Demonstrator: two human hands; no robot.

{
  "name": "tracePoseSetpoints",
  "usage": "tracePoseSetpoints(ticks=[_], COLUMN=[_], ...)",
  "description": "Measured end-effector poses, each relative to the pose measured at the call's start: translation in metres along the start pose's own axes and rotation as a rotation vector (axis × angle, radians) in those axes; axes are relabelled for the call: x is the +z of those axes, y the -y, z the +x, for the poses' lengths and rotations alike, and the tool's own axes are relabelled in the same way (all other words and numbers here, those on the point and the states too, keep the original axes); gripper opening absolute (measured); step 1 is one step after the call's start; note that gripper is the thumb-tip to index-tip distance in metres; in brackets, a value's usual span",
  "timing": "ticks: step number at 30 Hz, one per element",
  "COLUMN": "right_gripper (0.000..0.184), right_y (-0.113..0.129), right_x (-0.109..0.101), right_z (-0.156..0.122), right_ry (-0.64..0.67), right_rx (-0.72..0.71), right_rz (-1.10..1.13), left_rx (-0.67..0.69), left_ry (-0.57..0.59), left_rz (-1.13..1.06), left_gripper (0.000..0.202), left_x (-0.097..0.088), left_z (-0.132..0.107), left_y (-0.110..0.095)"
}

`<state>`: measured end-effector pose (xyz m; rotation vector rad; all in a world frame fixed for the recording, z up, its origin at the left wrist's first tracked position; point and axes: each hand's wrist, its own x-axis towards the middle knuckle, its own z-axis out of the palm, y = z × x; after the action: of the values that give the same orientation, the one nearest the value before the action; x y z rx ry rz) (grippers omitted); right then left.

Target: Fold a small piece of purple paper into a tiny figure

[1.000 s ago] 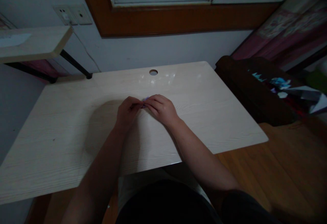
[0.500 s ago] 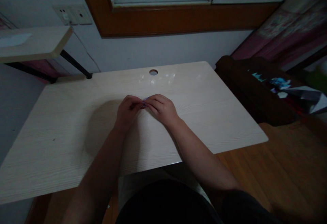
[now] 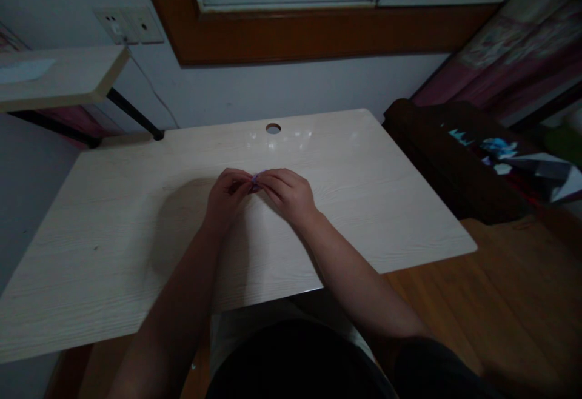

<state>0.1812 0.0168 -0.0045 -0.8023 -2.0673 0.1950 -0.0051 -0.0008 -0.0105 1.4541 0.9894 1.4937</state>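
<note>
Over the middle of a pale wood-grain desk (image 3: 364,205), my two hands meet fingertip to fingertip. Between them is a small purple item (image 3: 255,179), mostly covered by the fingers, so its kind cannot be made out. My left hand (image 3: 225,201) is closed in a pinch on the item's left side. From the other side my right hand (image 3: 290,193) pinches it too, thumb and fingers pressed together. A bit of purple shows above and between the fingertips.
A raised shelf (image 3: 59,74) on black legs stands at the desk's back left, with a sheet of paper on it. A round cable hole (image 3: 273,128) lies near the back edge. To the right, a dark brown piece of furniture (image 3: 436,150) holds crumpled blue and white scraps.
Both hands stay in nearly the same place. The fingertips have shifted slightly, and a little more of the purple item shows between them.
</note>
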Motion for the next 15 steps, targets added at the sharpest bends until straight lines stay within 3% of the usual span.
tracePoseSetpoints(ticks=[15], right_gripper=[0.022], right_y=[-0.0004], right_x=[-0.0011], right_z=[0.0023], right_ry=[-0.011], right_rx=[-0.083], right_rz=[-0.062], left_rx=[0.088], left_ry=[-0.008], left_rz=[0.091], left_gripper=[0.013], left_x=[-0.0039], left_z=[0.0009], left_y=[0.0011])
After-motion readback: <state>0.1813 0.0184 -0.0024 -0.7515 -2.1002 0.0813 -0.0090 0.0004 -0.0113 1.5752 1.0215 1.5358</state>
